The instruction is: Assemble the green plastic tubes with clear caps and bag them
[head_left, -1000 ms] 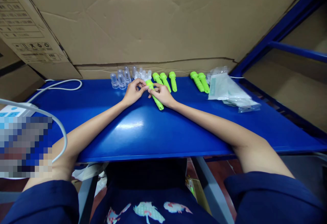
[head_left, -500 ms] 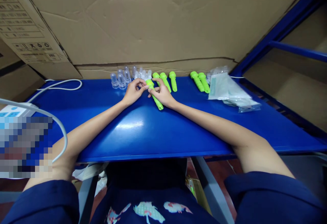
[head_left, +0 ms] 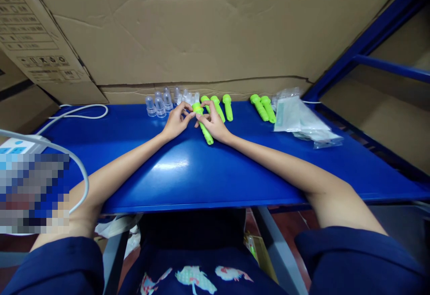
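Observation:
My right hand (head_left: 215,124) grips a bright green plastic handle (head_left: 204,132) that slants toward me over the blue table (head_left: 188,169). My left hand (head_left: 175,122) meets it at the handle's far end, fingers pinched there on something too small to make out. Just behind my hands stand several clear plastic caps (head_left: 161,102). More green handles (head_left: 221,106) lie in a row to the right, and two others (head_left: 264,106) lie farther right.
Clear plastic bags (head_left: 302,120) are piled at the table's right end. A white cable (head_left: 80,111) and a white power strip (head_left: 16,145) lie at the left. Cardboard boxes (head_left: 201,30) form a wall behind the table. A blue rack frame (head_left: 376,57) rises at right.
Both hands stay together at the green handle's far end. My right fingers have shifted up along it and the handle has tilted slightly.

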Demonstrator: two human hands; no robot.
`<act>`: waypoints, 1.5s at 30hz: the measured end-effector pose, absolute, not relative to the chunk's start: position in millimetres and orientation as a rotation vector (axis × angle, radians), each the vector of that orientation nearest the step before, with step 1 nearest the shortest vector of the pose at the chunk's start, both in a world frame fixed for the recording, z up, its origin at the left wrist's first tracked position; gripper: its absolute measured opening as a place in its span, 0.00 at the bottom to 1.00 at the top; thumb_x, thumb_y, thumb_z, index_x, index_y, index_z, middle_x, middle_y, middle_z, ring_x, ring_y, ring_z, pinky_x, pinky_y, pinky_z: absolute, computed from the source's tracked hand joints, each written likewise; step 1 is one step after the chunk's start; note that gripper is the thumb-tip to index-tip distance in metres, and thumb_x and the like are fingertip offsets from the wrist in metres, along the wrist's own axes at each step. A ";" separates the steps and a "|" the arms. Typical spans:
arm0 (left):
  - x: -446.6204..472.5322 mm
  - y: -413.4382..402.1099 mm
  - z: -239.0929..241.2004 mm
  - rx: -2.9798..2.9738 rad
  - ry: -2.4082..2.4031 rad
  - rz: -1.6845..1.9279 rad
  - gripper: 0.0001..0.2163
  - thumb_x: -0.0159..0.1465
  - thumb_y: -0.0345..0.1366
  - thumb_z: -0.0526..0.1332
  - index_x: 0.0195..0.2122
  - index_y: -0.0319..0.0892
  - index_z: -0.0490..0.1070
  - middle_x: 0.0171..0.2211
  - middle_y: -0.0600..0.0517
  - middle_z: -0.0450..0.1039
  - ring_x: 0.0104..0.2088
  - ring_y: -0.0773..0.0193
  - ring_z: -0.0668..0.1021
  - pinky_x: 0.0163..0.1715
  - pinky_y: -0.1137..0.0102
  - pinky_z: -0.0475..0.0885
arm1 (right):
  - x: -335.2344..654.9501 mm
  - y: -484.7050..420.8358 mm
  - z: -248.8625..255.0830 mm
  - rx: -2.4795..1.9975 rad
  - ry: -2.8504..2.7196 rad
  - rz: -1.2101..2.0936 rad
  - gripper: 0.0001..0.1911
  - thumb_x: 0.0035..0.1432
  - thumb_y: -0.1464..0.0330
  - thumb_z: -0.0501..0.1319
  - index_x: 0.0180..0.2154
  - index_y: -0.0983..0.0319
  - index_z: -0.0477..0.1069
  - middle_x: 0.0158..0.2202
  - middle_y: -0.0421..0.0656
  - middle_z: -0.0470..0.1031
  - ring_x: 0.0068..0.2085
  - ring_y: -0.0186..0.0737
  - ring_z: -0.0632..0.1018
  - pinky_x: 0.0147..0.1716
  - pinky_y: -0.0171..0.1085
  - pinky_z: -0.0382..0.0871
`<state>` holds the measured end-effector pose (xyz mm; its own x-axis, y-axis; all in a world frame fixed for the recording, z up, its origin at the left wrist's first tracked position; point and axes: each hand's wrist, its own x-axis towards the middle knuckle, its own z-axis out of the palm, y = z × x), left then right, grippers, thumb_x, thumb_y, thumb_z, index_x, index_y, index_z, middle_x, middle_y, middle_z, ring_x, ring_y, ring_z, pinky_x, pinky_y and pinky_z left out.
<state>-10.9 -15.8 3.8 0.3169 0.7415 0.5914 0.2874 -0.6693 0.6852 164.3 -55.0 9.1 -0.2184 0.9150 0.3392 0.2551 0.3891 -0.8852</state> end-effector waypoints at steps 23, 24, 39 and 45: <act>-6.8 -22.3 6.5 2.273 0.881 1.299 0.06 0.69 0.38 0.56 0.38 0.43 0.68 0.34 0.51 0.73 0.31 0.67 0.75 0.31 0.71 0.67 | 242.5 14.6 26.3 -1.391 -1.540 0.339 0.28 0.69 0.53 0.53 0.62 0.61 0.51 0.37 0.51 0.80 0.36 0.47 0.82 0.38 0.44 0.72; -7.0 -22.0 6.2 2.278 0.877 1.297 0.06 0.69 0.38 0.56 0.37 0.43 0.68 0.35 0.50 0.74 0.31 0.66 0.75 0.31 0.71 0.67 | 247.8 19.3 23.2 -1.417 -1.533 0.325 0.27 0.70 0.54 0.52 0.62 0.61 0.50 0.38 0.52 0.80 0.37 0.48 0.82 0.39 0.45 0.72; -10.8 -18.3 2.0 2.334 1.078 1.484 0.07 0.67 0.37 0.60 0.45 0.45 0.70 0.53 0.43 0.70 0.54 0.52 0.74 0.58 0.54 0.68 | 290.0 55.4 0.9 -1.649 -1.266 0.508 0.24 0.64 0.67 0.53 0.60 0.64 0.54 0.42 0.58 0.80 0.38 0.51 0.82 0.39 0.50 0.75; -12.2 -6.6 -9.1 2.226 1.201 1.482 0.25 0.64 0.40 0.64 0.62 0.49 0.59 0.69 0.40 0.54 0.70 0.42 0.58 0.67 0.43 0.55 | 288.3 50.3 -3.0 -1.732 -1.439 0.284 0.28 0.60 0.64 0.60 0.59 0.65 0.57 0.47 0.61 0.76 0.46 0.57 0.81 0.46 0.52 0.73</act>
<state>-12.2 -6.6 -9.1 0.1622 0.7206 0.6741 0.5101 -0.6460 0.5678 288.3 50.3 -3.0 0.3135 0.8908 0.3289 0.6995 0.0177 -0.7144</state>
